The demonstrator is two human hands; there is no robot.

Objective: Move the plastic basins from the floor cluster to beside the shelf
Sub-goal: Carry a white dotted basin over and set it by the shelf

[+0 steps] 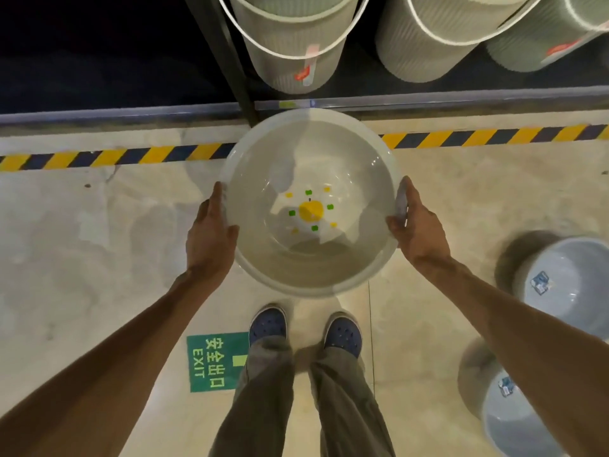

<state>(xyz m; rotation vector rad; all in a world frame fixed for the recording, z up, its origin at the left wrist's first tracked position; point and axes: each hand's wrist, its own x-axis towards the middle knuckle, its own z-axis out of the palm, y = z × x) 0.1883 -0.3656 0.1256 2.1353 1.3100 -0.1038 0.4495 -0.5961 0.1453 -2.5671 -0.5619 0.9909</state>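
Carrying step: left hand [211, 232] and right hand [417, 225] clamped on opposite rims of white basin [309, 206], facing shelf [244, 77]. Next: lower to floor [99, 225], release.

basin [309, 199] btwn both hands, shelf [244, 77] ahead, 2 basins [566, 285] right

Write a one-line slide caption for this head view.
Both hands, left and right, carry a white basin toward the shelf; two blue basins remain.
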